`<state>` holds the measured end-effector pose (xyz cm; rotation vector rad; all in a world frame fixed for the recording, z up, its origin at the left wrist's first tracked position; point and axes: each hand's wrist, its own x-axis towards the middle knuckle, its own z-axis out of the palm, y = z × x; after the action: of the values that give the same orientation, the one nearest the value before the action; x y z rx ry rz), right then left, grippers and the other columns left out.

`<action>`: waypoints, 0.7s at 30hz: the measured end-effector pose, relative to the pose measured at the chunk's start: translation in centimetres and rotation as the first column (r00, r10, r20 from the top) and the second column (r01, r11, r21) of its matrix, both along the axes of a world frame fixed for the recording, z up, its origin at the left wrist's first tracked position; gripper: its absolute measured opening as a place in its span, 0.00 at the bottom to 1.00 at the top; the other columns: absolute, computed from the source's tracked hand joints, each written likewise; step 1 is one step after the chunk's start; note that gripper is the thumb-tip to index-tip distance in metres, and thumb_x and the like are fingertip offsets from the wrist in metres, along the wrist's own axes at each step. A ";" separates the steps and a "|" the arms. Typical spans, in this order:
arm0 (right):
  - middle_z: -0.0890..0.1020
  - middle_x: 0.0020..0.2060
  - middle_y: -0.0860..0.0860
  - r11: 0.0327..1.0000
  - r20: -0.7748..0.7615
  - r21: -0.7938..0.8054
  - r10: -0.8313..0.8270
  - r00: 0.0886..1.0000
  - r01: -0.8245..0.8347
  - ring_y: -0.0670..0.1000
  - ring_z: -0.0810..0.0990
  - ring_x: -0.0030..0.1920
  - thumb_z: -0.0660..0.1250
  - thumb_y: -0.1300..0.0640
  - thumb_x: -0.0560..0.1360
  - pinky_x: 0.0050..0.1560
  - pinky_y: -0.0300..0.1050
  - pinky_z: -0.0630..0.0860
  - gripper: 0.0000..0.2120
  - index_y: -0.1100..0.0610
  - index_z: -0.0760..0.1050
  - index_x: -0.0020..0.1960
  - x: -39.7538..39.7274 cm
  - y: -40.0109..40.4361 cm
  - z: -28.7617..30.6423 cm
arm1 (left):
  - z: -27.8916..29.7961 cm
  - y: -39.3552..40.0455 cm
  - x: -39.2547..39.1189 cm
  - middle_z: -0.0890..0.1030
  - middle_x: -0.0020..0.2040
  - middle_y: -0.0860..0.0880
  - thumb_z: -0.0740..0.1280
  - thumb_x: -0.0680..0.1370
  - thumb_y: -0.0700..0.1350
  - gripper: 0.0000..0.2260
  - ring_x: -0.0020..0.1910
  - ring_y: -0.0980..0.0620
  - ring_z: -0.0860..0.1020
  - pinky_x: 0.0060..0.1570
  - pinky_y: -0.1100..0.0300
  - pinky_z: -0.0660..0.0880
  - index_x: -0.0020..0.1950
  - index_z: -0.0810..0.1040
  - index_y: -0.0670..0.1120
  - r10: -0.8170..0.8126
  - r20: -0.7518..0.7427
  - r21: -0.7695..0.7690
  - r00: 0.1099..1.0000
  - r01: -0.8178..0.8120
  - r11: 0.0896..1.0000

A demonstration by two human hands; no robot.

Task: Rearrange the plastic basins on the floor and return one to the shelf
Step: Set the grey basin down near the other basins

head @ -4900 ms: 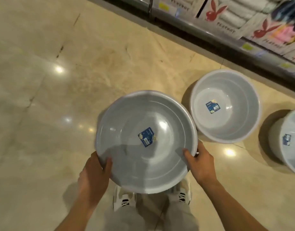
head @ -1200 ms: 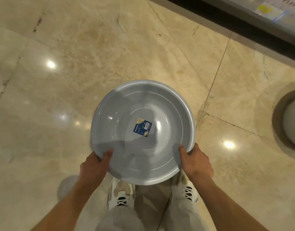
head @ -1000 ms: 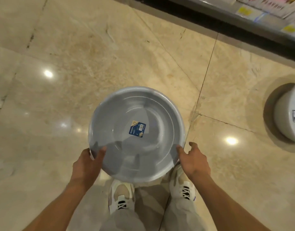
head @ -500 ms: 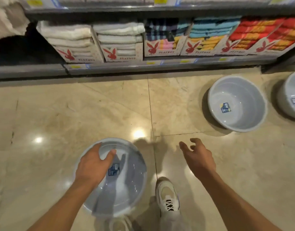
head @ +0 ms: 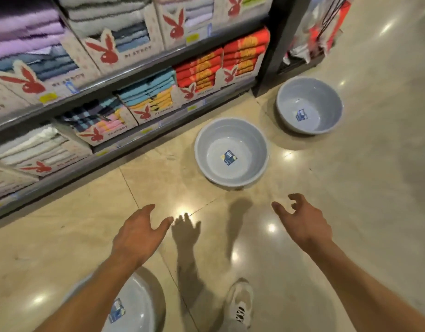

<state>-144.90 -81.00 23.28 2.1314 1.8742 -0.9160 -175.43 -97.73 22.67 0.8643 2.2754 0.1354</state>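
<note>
Three grey plastic basins stand upright on the marble floor, each with a blue label inside. The nearest basin (head: 137,305) lies at the bottom left, partly hidden under my left forearm. A second basin (head: 231,151) sits ahead near the shelf base. The third basin (head: 309,105) is farther right by a dark post. My left hand (head: 138,233) hovers open above the floor, holding nothing. My right hand (head: 302,224) is also open with fingers spread, short of the second basin.
A long shelf unit (head: 115,75) with boxed folded towels runs along the left and back. A dark upright post (head: 278,44) stands beside the third basin, with hanging goods (head: 319,27) behind it. My white shoe (head: 239,300) is at the bottom.
Both hands carried the basin, set it on the floor and let go. My left hand has lifted off it, and the view has swung toward the other two basins.
</note>
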 end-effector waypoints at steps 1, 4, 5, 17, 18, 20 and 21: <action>0.83 0.61 0.52 1.000 0.022 -0.008 -0.003 1.000 0.004 0.59 0.80 0.61 0.60 0.32 0.76 0.50 0.52 0.72 0.32 0.48 0.67 0.74 1.4 1.0 0.0 | 0.1 1.4 1.0 0.70 0.76 0.48 0.61 0.77 0.67 0.33 0.72 0.44 0.70 0.67 0.47 0.70 0.78 0.65 0.52 -0.005 0.005 -0.010 1.000 0.005 1.000; 0.82 0.63 0.53 0.999 0.042 -0.026 -0.032 0.999 0.034 0.59 0.80 0.62 0.58 0.31 0.76 0.54 0.53 0.76 0.33 0.48 0.66 0.75 4.9 3.8 -0.2 | 0.3 5.9 4.2 0.71 0.76 0.47 0.62 0.77 0.67 0.33 0.73 0.44 0.70 0.68 0.46 0.69 0.77 0.66 0.51 -0.001 0.030 0.020 1.000 0.000 1.000; 0.82 0.63 0.53 0.999 0.046 -0.031 -0.042 0.998 0.043 0.59 0.80 0.62 0.58 0.31 0.76 0.55 0.54 0.76 0.33 0.48 0.66 0.75 5.7 4.7 -0.3 | 0.3 7.4 5.2 0.71 0.75 0.47 0.62 0.77 0.66 0.33 0.73 0.44 0.70 0.68 0.47 0.69 0.77 0.67 0.50 0.003 0.040 0.035 0.999 -0.004 0.999; 0.82 0.63 0.52 0.982 0.022 -0.039 -0.186 0.982 0.187 0.58 0.80 0.62 0.59 0.31 0.76 0.49 0.51 0.70 0.33 0.48 0.67 0.74 11.5 16.2 0.4 | 0.1 24.0 12.1 0.72 0.75 0.47 0.64 0.77 0.64 0.33 0.72 0.43 0.71 0.66 0.45 0.71 0.78 0.65 0.50 -0.156 0.105 0.027 0.982 0.154 0.988; 0.82 0.64 0.52 0.979 0.027 -0.043 -0.196 0.980 0.197 0.58 0.80 0.63 0.59 0.31 0.76 0.50 0.51 0.70 0.33 0.48 0.67 0.74 12.0 17.6 0.6 | 0.0 25.8 12.4 0.72 0.75 0.47 0.64 0.77 0.64 0.33 0.71 0.43 0.71 0.66 0.45 0.72 0.78 0.66 0.50 -0.165 0.107 0.031 0.980 0.163 0.986; 0.81 0.64 0.52 0.971 0.032 -0.051 -0.232 0.972 0.234 0.58 0.79 0.64 0.59 0.30 0.75 0.54 0.53 0.73 0.33 0.48 0.67 0.74 13.1 20.4 0.4 | -0.2 29.6 13.1 0.74 0.73 0.47 0.64 0.77 0.65 0.32 0.69 0.44 0.73 0.64 0.47 0.73 0.77 0.67 0.50 -0.185 0.113 0.042 0.976 0.181 0.983; 0.81 0.65 0.52 0.964 0.025 -0.046 -0.262 0.965 0.263 0.58 0.79 0.64 0.59 0.30 0.75 0.56 0.54 0.74 0.33 0.48 0.67 0.74 13.7 22.0 0.0 | -0.5 31.7 13.4 0.75 0.73 0.48 0.63 0.77 0.65 0.32 0.69 0.44 0.74 0.63 0.48 0.73 0.77 0.67 0.51 -0.193 0.118 0.047 0.974 0.189 0.981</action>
<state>-131.19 -58.97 23.30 2.3885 1.5665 -0.9755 -162.08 -66.01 22.13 1.0587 2.0697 0.1384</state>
